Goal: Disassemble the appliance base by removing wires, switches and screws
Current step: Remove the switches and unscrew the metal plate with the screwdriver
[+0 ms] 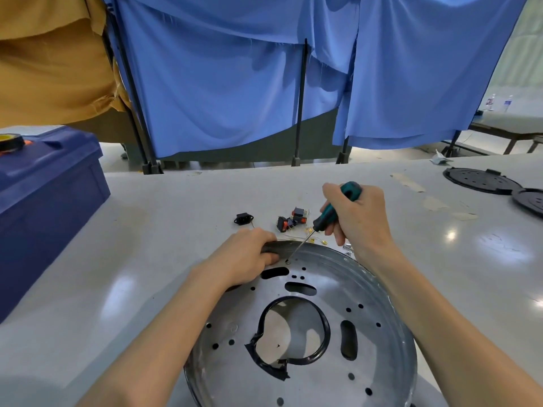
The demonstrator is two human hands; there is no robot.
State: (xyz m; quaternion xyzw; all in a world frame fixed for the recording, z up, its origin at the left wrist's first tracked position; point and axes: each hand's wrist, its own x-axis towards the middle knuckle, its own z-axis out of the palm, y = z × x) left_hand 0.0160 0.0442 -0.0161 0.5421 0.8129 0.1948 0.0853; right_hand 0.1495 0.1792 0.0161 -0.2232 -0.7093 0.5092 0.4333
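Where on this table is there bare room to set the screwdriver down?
Bare tabletop lies between the blue bin and the metal base, and right of the base up to the black covers. Crowded just behind the base: rocker switches, power socket, wire terminals, loose screws.

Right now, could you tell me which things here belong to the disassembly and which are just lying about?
Job in hand: metal base, screwdriver, screw, loose switches, power socket.
Lying about: blue crate, tape roll, black discs.
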